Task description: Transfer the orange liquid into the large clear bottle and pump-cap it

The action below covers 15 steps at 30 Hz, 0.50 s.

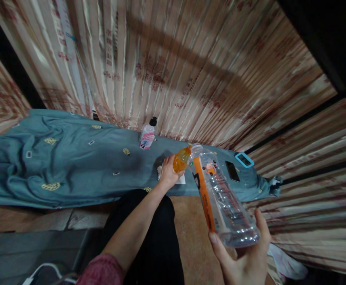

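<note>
From here I see my left hand (167,172) closed around an orange see-through bottle (180,160), at the neck of the clear plastic bottle (224,198), whose base my right hand (245,263) grips. Beyond the left hand stands a black-capped bottle (147,136).

Open room leftward over the teal pineapple-print cloth (80,166), a transparent, black-topped, pink-labelled plastic bottle (147,138) obstructing its back edge.
</note>
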Tool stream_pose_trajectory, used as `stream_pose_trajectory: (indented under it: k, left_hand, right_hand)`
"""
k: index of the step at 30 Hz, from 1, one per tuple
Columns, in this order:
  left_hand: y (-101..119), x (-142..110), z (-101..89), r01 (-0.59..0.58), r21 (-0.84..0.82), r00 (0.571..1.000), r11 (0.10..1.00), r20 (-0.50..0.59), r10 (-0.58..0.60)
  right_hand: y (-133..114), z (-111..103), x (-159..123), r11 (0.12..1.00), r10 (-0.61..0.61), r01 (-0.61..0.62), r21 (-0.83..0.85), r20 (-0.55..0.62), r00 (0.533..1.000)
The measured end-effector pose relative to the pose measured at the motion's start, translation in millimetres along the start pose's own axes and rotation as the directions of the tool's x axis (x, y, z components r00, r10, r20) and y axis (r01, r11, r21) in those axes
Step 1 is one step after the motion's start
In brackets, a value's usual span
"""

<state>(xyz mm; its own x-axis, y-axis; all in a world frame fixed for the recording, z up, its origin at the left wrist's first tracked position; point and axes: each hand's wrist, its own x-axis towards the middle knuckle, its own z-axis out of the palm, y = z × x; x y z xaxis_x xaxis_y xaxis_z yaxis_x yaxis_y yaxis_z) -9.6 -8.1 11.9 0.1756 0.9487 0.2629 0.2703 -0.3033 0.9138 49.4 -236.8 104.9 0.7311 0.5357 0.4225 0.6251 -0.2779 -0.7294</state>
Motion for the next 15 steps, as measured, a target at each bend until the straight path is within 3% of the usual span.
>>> stream_pose_trajectory:
  k: [5,10,15]
  left_hand:
    - [0,0,-0.3,0.001,-0.012,1.0,1.0,0.001,-0.001]
    - [1,0,0.1,0.005,-0.007,1.0,1.0,-0.006,-0.005]
    - [0,0,0.0,0.001,-0.02,1.0,1.0,-0.012,-0.001]
  right_hand:
    - [8,0,2,0.998,-0.063,0.063,-0.007,-0.005,0.998]
    - [-5,1,-1,0.999,0.034,-0.034,0.012,-0.011,0.999]
    - [-10,1,-3,0.999,0.051,-0.051,0.01,-0.006,0.999]
